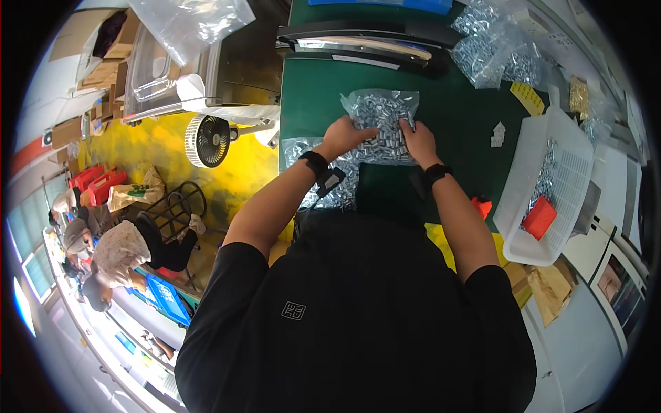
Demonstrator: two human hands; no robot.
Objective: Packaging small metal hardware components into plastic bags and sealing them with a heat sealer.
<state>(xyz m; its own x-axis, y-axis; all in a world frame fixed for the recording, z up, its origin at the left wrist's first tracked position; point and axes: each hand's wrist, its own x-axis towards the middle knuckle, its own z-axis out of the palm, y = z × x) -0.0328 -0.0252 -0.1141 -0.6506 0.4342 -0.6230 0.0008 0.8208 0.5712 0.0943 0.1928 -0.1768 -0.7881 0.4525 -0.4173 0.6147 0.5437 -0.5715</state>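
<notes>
Left hand (344, 136) grips the left side of a clear bag of metal parts (384, 127), thumb laid across its face. Right hand (419, 143) pinches the right side; the fingers beneath cannot be made out. The bag thus sits between the two hands, over the middle of the green worktop (454, 113), its upper end reaching beyond the fingertips. A second bag of similar parts (342, 193) lies under the left wrist, at the worktop's near left corner. Further out: a black holder (365, 32) across the far side; filled bags (487, 51) at the far right corner; a white basket (568, 172) along the right edge, containing loose metal parts (546, 168) and a red scoop (539, 219).
</notes>
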